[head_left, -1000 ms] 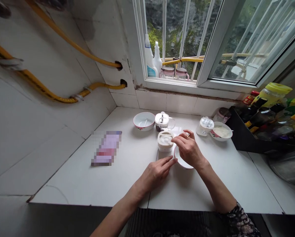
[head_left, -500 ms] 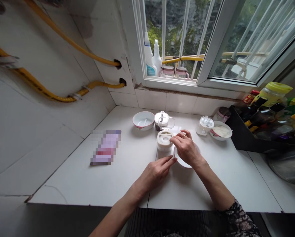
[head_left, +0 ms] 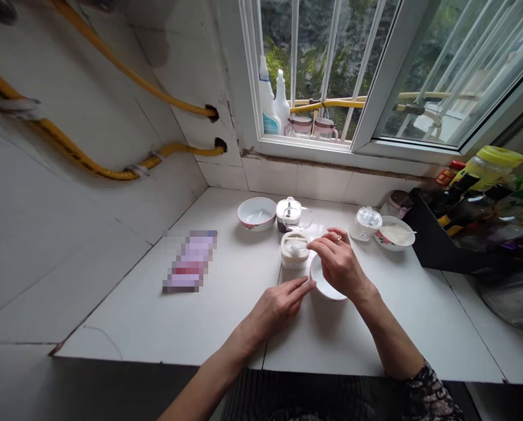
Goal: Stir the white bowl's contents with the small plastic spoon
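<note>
My right hand (head_left: 342,263), a ring on one finger, is closed in a pinch beside an open white jar (head_left: 294,260). It holds what looks like a small spoon, its pale bowl blurred over the jar's mouth and its handle mostly hidden by the fingers. Below this hand stands a white bowl with a pinkish rim (head_left: 326,286), partly covered by it. My left hand (head_left: 285,301) rests low over the counter, fingers nearly straight, fingertips holding the bowl's left rim; its thumb is hidden.
Behind the jar are a lidded container with dark contents (head_left: 288,215) and a flowered bowl (head_left: 256,213). To the right stand a clear-lidded jar (head_left: 365,224), a bowl of white grains (head_left: 395,234) and a black bottle rack (head_left: 436,242). A blurred purple packet (head_left: 193,260) lies left.
My right hand has lifted slightly, and the pale spoon end shows over the jar's mouth. My left hand stays at the bowl's rim. The view has shifted a little.
</note>
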